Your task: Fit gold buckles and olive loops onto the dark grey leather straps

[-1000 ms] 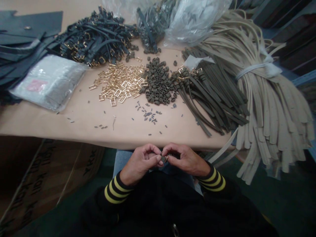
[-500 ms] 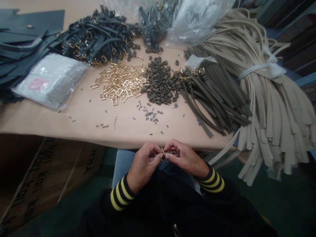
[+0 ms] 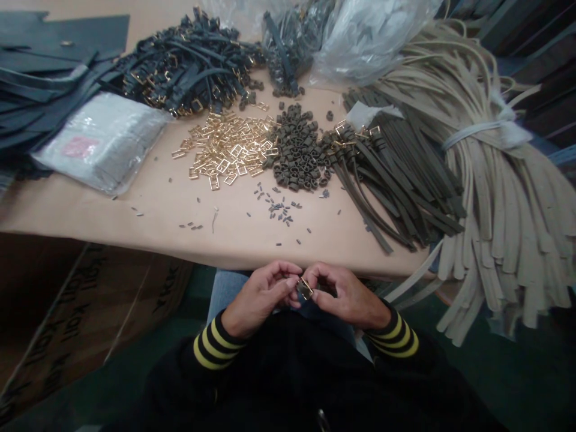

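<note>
Brass buckle (image 3: 305, 289), small, with a dark piece seated in it; exact form of that piece too small to tell. Held between both hands, out past the near side of the pile of gold-toned buckles (image 3: 225, 150), over the person's lap, off the table. Left hand (image 3: 258, 294) and right hand (image 3: 346, 294) close together, fingers curled inward. Left thumb and forefinger (image 3: 288, 282) pinch one side of the buckle; right thumb and forefinger (image 3: 315, 288) bear on the other. Remaining fingers folded narrow, not wide.

Black sleeves (image 3: 216, 345) with yellow stripes at both wrists. Denim jeans (image 3: 225, 288) just below the hands.

Pile of gold-toned buckles lies loose on a tan paper-covered table (image 3: 135, 234). Just right of it, a heap of dark olive strap loops (image 3: 297, 153); beyond those, olive strap strips (image 3: 396, 180), then a tied bundle of beige straps (image 3: 504, 222) hanging over the table edge. Small dark metal tubes (image 3: 276, 207) scattered just in front of the pile. Behind it, dark straps with buckles fitted (image 3: 189, 66). Left of it, a sealed plastic packet (image 3: 101, 144).
</note>
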{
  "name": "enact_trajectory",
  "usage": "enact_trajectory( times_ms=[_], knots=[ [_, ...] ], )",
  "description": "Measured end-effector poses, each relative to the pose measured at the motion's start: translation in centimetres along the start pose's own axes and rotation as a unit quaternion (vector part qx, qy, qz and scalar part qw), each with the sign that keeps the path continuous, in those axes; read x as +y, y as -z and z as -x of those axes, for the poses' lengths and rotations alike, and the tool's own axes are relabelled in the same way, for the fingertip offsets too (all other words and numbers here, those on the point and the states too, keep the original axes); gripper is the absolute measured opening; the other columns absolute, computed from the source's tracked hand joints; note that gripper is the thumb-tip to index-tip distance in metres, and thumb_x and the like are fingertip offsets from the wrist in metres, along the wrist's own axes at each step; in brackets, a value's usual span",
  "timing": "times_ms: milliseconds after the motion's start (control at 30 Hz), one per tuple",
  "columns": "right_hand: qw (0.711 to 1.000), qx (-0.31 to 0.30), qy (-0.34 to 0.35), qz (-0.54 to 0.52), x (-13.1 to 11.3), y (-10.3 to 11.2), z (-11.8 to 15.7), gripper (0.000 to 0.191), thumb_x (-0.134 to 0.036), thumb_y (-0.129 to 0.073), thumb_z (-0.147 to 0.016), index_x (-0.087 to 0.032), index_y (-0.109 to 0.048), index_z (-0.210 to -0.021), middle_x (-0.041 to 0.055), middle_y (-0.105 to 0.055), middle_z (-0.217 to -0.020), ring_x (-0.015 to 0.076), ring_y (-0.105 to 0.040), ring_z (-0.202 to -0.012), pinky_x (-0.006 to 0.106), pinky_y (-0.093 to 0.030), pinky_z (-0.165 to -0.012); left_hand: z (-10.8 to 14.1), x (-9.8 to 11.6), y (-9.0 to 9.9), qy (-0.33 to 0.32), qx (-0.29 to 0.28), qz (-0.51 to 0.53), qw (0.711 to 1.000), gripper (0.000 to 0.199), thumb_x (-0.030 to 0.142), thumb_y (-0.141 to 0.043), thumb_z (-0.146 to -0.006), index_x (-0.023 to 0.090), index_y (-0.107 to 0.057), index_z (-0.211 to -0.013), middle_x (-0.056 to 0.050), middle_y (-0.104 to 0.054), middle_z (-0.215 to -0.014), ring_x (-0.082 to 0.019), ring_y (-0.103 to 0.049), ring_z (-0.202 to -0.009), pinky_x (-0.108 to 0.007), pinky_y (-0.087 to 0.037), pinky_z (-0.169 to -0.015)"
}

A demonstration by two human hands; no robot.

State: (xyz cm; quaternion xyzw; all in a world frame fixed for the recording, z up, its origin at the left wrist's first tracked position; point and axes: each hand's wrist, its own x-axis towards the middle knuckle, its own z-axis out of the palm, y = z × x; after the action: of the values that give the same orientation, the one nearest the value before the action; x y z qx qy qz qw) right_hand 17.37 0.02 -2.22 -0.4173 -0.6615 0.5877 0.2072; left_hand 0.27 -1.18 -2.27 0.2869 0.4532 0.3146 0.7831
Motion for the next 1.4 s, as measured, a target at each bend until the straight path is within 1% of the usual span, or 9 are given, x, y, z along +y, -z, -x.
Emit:
enact_trajectory(
  times_ms=[300,500,600,800,933,1033,1200,1300,1400],
  knots=[
    [0.999,-0.021,0.0,0.035,-0.8,0.0,0.1,0.004,-0.017,-0.044,-0.068,-0.018,-0.042,-0.065,0.002,-0.054,-0.065,0.0129,-0.049,-0.059,0.025,-0.04,-0.056,-0.3,0.2,0.4,0.052,-0.067,0.082,0.993,0.027,0.026,-0.07,-0.061,0.012,-0.051,-0.074,0.003,-0.055,-0.054,-0.006,-0.049,-0.048,-0.019,-0.044,-0.047],
    [0.999,-0.037,-0.022,0.0,-1.4,0.1,0.1,0.01,-0.012,-0.042,-0.067,-0.019,-0.037,-0.063,0.0038,-0.06,-0.068,0.0149,-0.054,-0.065,0.026,-0.04,-0.06,0.0,0.7,0.5,0.055,-0.11,0.127,0.984,0.026,0.025,-0.07,-0.061,0.012,-0.05,-0.07,0.004,-0.05,-0.054,-0.004,-0.044,-0.045,-0.016,-0.04,-0.041],
    [0.998,-0.027,-0.036,0.032,-1.6,0.0,0.2,0.01,-0.011,-0.042,-0.067,-0.019,-0.037,-0.063,0.0033,-0.06,-0.068,0.0145,-0.053,-0.063,0.026,-0.039,-0.059,0.2,0.9,0.4,0.056,-0.119,0.127,0.983,0.028,0.023,-0.071,-0.06,0.013,-0.047,-0.07,0.004,-0.052,-0.06,-0.003,-0.043,-0.044,-0.015,-0.039,-0.037],
    [0.987,0.031,-0.052,0.148,-1.4,-0.8,0.4,0.011,-0.009,-0.042,-0.064,-0.019,-0.037,-0.063,0.0,-0.05,-0.062,0.0118,-0.046,-0.058,0.023,-0.034,-0.055,-0.2,0.1,0.4,0.038,-0.07,0.033,0.996,0.031,0.025,-0.07,-0.061,0.015,-0.042,-0.07,0.007,-0.049,-0.056,-0.002,-0.042,-0.04,-0.013,-0.036,-0.036],
    [0.971,0.049,-0.048,0.229,-1.5,-1.5,0.4,0.011,-0.007,-0.042,-0.063,-0.018,-0.039,-0.065,-0.0011,-0.046,-0.061,0.0113,-0.042,-0.055,0.023,-0.031,-0.053,-0.5,-0.5,0.8,0.041,-0.049,-0.078,0.995,0.028,0.032,-0.065,-0.065,0.012,-0.048,-0.076,0.005,-0.051,-0.06,-0.005,-0.049,-0.043,-0.018,-0.04,-0.041],
    [0.962,0.041,-0.017,0.271,-1.9,-1.6,0.4,0.011,-0.006,-0.042,-0.064,-0.017,-0.041,-0.067,-0.0005,-0.045,-0.063,0.0118,-0.041,-0.057,0.024,-0.031,-0.054,-0.4,-0.4,1.2,0.051,-0.049,-0.135,0.988,0.027,0.035,-0.062,-0.067,0.01,-0.054,-0.07,0.002,-0.053,-0.062,-0.007,-0.052,-0.049,-0.019,-0.041,-0.047],
    [0.978,-0.029,-0.005,0.205,-3.0,0.7,-0.1,0.008,-0.011,-0.045,-0.073,-0.015,-0.05,-0.078,0.0019,-0.054,-0.07,0.012,-0.048,-0.063,0.023,-0.036,-0.058,0.0,0.3,1.3,-0.011,-0.041,-0.1,0.994,0.026,0.035,-0.063,-0.066,0.01,-0.056,-0.064,-0.001,-0.055,-0.067,-0.009,-0.053,-0.058,-0.02,-0.043,-0.053],
    [0.986,-0.072,0.005,0.149,-4.0,2.7,-0.7,0.013,-0.014,-0.043,-0.079,-0.015,-0.054,-0.084,0.0029,-0.058,-0.077,0.011,-0.052,-0.068,0.021,-0.039,-0.063,-0.1,0.8,1.0,0.014,-0.041,-0.051,0.998,0.028,0.038,-0.062,-0.067,0.011,-0.054,-0.068,-0.002,-0.059,-0.065,-0.011,-0.058,-0.057,-0.02,-0.045,-0.051],
    [0.979,-0.074,0.023,0.186,-5.2,4.1,-1.7,0.017,-0.008,-0.042,-0.078,-0.014,-0.056,-0.083,0.0026,-0.059,-0.076,0.0102,-0.053,-0.067,0.02,-0.04,-0.063,-0.7,1.5,0.5,0.028,-0.017,-0.022,0.999,0.033,0.042,-0.063,-0.065,0.011,-0.05,-0.068,-0.002,-0.061,-0.055,-0.011,-0.059,-0.047,-0.018,-0.044,-0.045]
  ],
)
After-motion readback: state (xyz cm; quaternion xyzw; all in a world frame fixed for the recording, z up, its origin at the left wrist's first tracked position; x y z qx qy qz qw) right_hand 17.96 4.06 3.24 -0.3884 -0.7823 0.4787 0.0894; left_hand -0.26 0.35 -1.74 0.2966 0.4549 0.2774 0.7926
